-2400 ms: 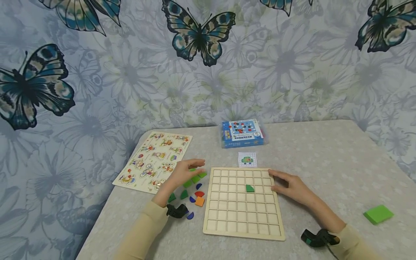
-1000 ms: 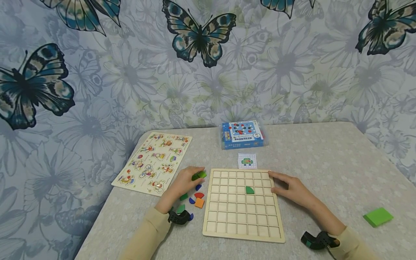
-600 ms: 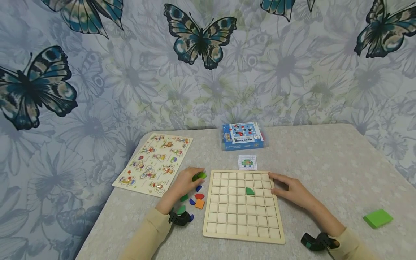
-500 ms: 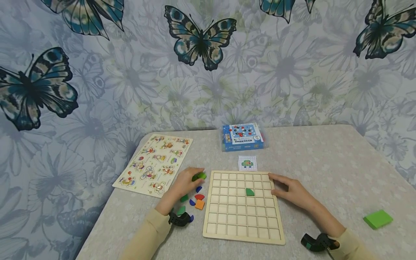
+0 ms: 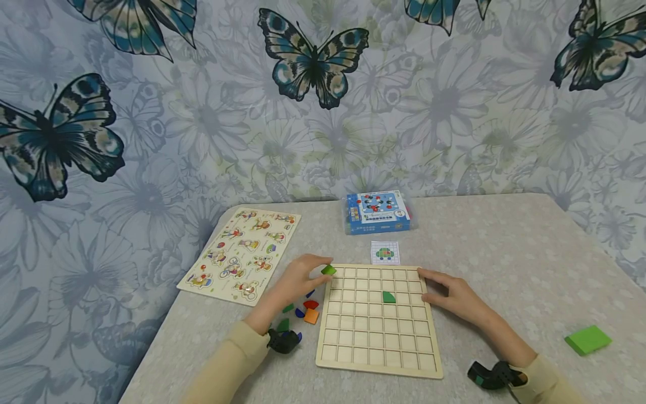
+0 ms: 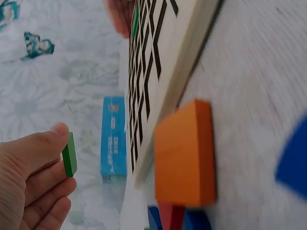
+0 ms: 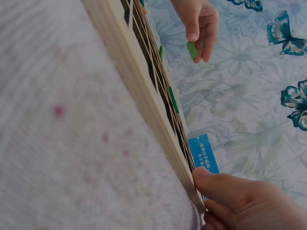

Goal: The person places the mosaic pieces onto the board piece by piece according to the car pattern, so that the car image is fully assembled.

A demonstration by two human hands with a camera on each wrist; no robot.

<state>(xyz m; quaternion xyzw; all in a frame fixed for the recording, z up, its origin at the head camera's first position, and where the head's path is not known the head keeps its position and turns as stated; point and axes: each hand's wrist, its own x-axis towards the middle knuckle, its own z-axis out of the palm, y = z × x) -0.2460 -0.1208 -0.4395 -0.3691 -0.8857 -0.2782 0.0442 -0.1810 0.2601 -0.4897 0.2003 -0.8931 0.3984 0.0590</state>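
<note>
Between thumb and fingers my left hand (image 5: 298,283) pinches a light green tile (image 5: 328,270), held above the upper left corner of the wooden grid board (image 5: 353,339). In the left wrist view that tile (image 6: 70,155) appears thin and on edge. My right hand (image 5: 456,294) grips the board's right edge near its far corner; the right wrist view shows the thumb on the rim. One dark green quarter-round piece (image 5: 388,297) lies in a cell of the board. Left of the board are an orange square (image 5: 311,316), a red piece (image 5: 310,304), blue half-rounds (image 5: 300,312) and dark green pieces (image 5: 283,325), some partly hidden by the left arm.
A small pattern card (image 5: 385,253) lies behind the board, with a blue box (image 5: 378,212) farther back. To the left is a picture board (image 5: 242,252). A light green block (image 5: 587,340) sits at far right. A patterned wall stands behind the table.
My left hand took hold of a light green tile among the loose pieces, then lifted it rightward to the board's corner. My right hand has stayed on the board's edge.
</note>
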